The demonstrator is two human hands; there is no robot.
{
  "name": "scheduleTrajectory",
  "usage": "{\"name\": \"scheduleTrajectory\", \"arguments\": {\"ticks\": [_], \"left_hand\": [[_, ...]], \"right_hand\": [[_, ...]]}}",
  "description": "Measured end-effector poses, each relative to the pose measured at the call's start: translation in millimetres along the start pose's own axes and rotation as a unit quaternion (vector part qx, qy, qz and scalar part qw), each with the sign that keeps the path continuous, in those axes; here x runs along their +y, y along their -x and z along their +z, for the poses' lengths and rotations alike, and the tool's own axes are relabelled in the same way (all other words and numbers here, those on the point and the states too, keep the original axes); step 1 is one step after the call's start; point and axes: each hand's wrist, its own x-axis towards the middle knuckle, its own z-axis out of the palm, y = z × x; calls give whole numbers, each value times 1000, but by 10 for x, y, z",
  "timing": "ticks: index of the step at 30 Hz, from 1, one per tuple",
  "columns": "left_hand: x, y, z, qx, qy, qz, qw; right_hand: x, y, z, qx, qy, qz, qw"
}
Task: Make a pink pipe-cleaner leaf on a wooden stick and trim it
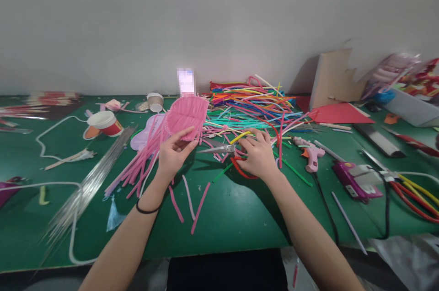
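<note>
My left hand point(174, 153) grips the lower edge of a pink fan-shaped piece point(187, 116) made of pipe cleaners laid side by side. A bundle of loose pink pipe cleaners point(140, 167) spreads out to the left of that hand. My right hand point(257, 153) is closed round the scissors point(222, 148), which have red and yellow handles. Their blades point left toward the left fingertips, just short of the pink piece. Short pink offcuts point(200, 208) lie on the green table below the hands.
Behind the hands is a heap of coloured pipe cleaners point(250, 103). A pink glue gun point(311, 153) and a purple power strip point(356, 181) lie to the right. On the left are a paper cup point(108, 124) and thin metal wires point(92, 181). A grey partition point(137, 35) closes off the back.
</note>
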Motion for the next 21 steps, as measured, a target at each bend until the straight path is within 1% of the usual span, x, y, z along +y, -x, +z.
{"name": "scheduleTrajectory", "arguments": {"ticks": [4, 8, 14, 18, 21], "left_hand": [[-19, -4, -5, -7, -12, -1, 1000], [-29, -5, -4, -14, -8, -4, 1000], [-34, -13, -2, -14, 6, -13, 1000], [-69, -45, -12, -7, 47, -37, 998], [-120, -81, -19, 8, 102, -66, 993]], "right_hand": [[1, 2, 15, 4, 4, 4, 1000], [-5, 0, 2, -5, 6, 3, 1000], [-4, 1, -10, -12, 1, -17, 1000], [-7, -1, -7, 5, -9, -18, 1000], [-23, 8, -25, 42, -7, -16, 999]]}}
